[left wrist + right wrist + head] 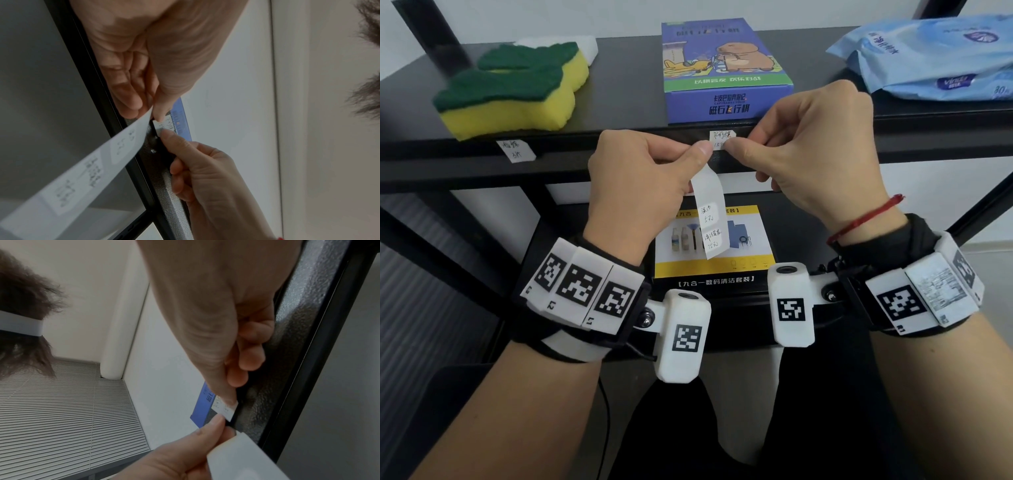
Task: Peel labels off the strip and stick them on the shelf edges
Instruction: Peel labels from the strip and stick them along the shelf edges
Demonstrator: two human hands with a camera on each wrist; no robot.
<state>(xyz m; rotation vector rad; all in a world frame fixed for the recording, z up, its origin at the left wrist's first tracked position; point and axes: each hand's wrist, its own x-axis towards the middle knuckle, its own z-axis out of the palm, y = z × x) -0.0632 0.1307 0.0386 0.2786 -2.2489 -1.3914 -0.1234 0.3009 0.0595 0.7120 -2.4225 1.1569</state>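
Note:
My left hand (700,150) pinches the top of the white label strip (712,219) between thumb and forefinger. The strip hangs down in front of the lower shelf with two handwritten labels on it. My right hand (739,140) holds a small white handwritten label (722,137) against the black top shelf edge (619,137), just below the blue game box (726,68). In the right wrist view the thumb (228,395) lies on this label (225,409), whose lower corner stands off the edge. In the left wrist view the strip (123,146) runs down from my left fingers (133,104).
Another label (515,150) is stuck on the shelf edge below the green and yellow sponges (510,85). A blue wet-wipe pack (935,51) lies at the top right. A black and yellow cleaning-kit box (714,270) sits on the lower shelf behind the strip.

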